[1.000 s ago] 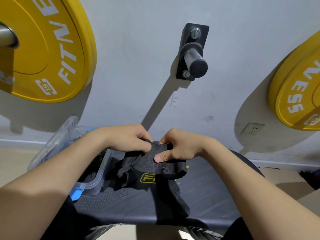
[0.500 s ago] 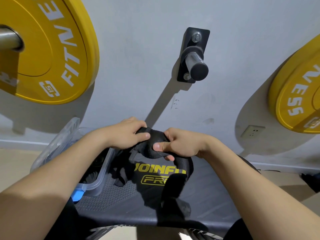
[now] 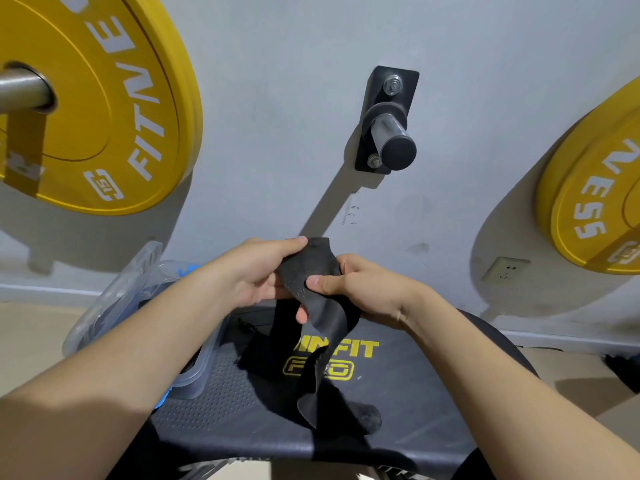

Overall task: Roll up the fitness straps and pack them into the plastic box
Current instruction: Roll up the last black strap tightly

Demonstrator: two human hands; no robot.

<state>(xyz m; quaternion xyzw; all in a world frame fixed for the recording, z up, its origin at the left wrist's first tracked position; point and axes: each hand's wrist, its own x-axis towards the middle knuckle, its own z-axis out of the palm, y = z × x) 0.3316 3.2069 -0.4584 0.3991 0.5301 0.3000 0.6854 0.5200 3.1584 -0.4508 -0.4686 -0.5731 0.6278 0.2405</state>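
Black strap (image 3: 309, 276): pinched in curled fingers of left hand (image 3: 254, 271) and right hand (image 3: 362, 287), tail hanging. Plastic box (image 3: 203, 372): nine o'clock of strap.

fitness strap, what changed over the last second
The left hand and right hand rose, lifting the fitness strap higher above the bench. Its bunched folds opened, and its tail now hangs down toward the bench. Both hands kept pinching its upper end. The plastic box and the bench stayed put.
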